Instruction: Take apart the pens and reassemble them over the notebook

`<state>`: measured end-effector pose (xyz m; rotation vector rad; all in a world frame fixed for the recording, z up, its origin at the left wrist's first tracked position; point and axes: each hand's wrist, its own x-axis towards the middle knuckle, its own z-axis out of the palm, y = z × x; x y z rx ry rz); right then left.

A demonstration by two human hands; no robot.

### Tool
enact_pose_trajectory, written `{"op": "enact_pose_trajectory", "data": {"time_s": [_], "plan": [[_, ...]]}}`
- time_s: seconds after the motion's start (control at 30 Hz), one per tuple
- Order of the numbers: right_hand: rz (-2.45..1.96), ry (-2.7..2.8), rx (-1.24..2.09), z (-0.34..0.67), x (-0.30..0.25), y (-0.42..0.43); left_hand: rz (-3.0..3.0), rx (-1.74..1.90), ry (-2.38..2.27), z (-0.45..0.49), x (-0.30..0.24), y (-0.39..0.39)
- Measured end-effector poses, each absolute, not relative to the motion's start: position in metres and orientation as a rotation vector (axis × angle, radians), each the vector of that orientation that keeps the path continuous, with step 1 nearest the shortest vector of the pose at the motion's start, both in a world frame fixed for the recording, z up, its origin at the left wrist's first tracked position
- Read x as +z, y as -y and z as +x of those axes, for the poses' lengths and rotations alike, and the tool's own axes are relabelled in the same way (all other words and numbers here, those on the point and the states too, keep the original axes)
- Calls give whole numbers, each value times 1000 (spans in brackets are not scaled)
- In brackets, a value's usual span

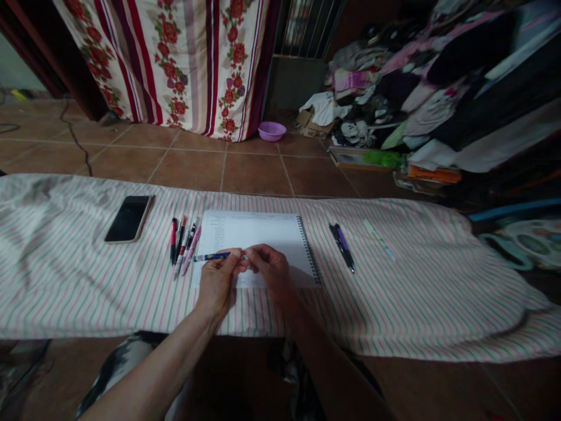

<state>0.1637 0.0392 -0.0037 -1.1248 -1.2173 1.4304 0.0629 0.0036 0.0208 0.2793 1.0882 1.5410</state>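
Both hands meet above the lower half of an open spiral notebook [263, 231], which lies on the striped cloth over the counter [407, 286]. The left hand [218, 278] is clamped on a dark blue pen [210, 256], whose barrel lies roughly level and sticks out past the fingers toward the left edge of the page. The right hand [274, 272] has its fingertips drawn together at the pen's inner end, touching or almost touching the left fingertips — whether they grip the pen itself or some small part of it cannot be told, since the fingers hide it.

For work this fine, the left pinch should act as the steady side, firm and close to the end being handled, while the right fingertips turn or pull along the barrel's own line. A sideways push could bend or slip the piece. Working low over the white page makes sense: anything small that drops would show there. The free end points at the row of pens [180, 241] beside the notebook — a sudden jerk that way might scatter them, so small, even force suits best.
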Motion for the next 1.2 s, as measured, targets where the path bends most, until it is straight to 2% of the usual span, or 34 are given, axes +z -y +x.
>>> {"op": "enact_pose_trajectory", "data": {"time_s": [0.23,0.4,0.83,1.2], "plan": [[-1055,1169,1541,164,3,-37,153,1533,-1012,60,26,-7],[-1121,1180,1456,164,7,-37,74,1516,-1003,60,29,-8],[-1142,1145,1497,163,6,-35,306,1551,-1102,60,23,-6],[-1068,1059,1564,162,5,-35,306,1470,-1000,57,21,-5]]}}
